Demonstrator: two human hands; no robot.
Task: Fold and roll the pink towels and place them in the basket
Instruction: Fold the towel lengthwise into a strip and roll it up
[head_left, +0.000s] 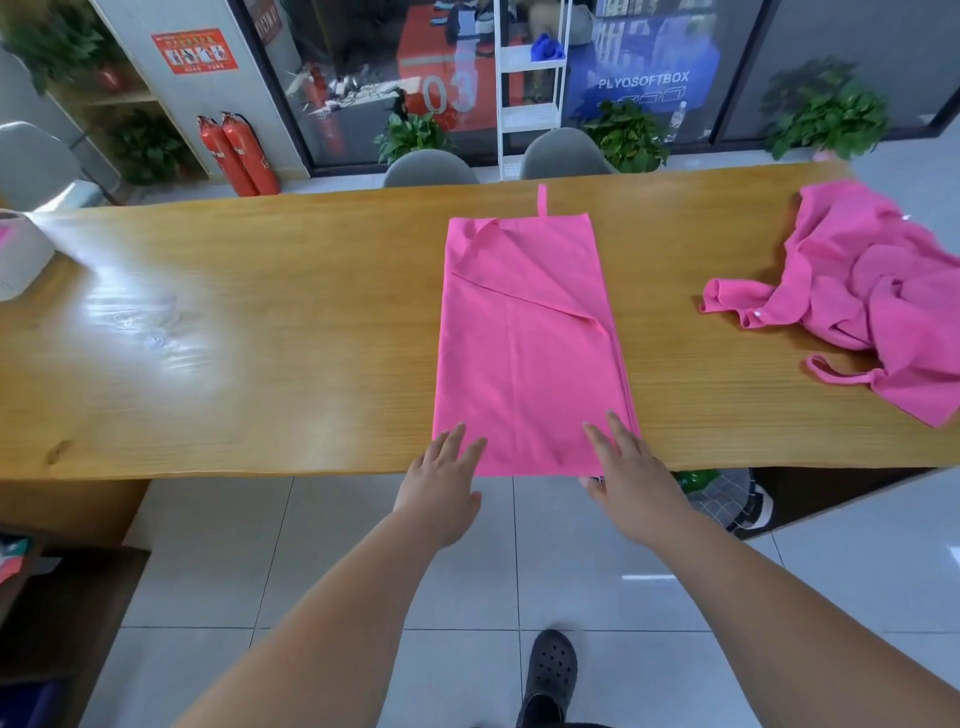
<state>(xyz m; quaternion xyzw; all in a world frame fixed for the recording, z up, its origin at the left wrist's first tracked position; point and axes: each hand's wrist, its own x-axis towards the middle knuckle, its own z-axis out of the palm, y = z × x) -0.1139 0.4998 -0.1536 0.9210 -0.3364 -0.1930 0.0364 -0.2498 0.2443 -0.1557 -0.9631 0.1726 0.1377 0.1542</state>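
A pink towel (524, 353) lies folded into a long strip across the wooden table (234, 338), its hanging loop pointing to the far edge. My left hand (444, 483) has its straight fingers at the towel's near left corner. My right hand (631, 473) lies flat on the near right corner at the table's front edge. A heap of crumpled pink towels (872, 291) sits at the right end of the table. A white basket (21, 254) with something pink inside stands at the far left edge of the view.
Two grey chairs (431, 169) stand behind the table, with potted plants and a white shelf beyond. Two red fire extinguishers (236, 153) lean at the back left. A dark cabinet stands low on my left. Tiled floor and my black shoe show below.
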